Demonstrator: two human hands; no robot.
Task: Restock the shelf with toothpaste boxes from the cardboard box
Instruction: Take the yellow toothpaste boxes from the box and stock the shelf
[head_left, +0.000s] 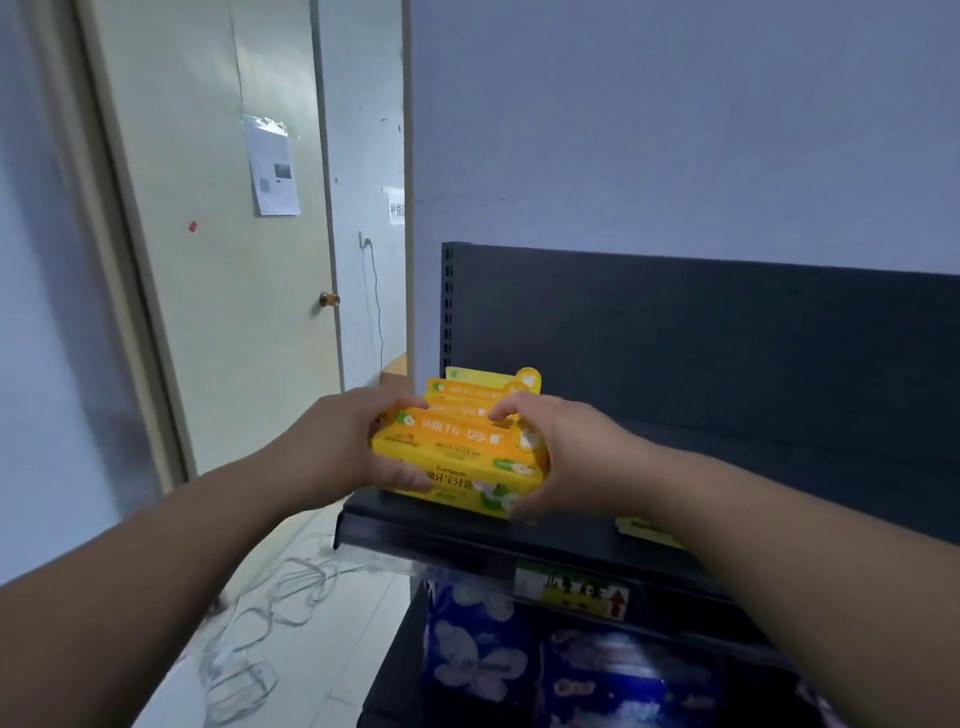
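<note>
A bundle of yellow toothpaste boxes (457, 457) sits between both hands at the shelf (467, 525) front edge. The left hand (337, 441) and right hand (561, 457) grip its ends. Sliding it back squarely, ends level, should seat the boxes flush.

Ends of boxes (457, 447) hidden under left hand (337, 447) and right hand (561, 457); print blurred. Yellow tag (644, 527) half covered by right forearm (753, 530), wording unreadable. Shelf label (571, 590) smeared. Blue packs (478, 654) cut by bottom edge. Door notice (272, 166) too small to read; wall sign (396, 208) half hidden.
</note>
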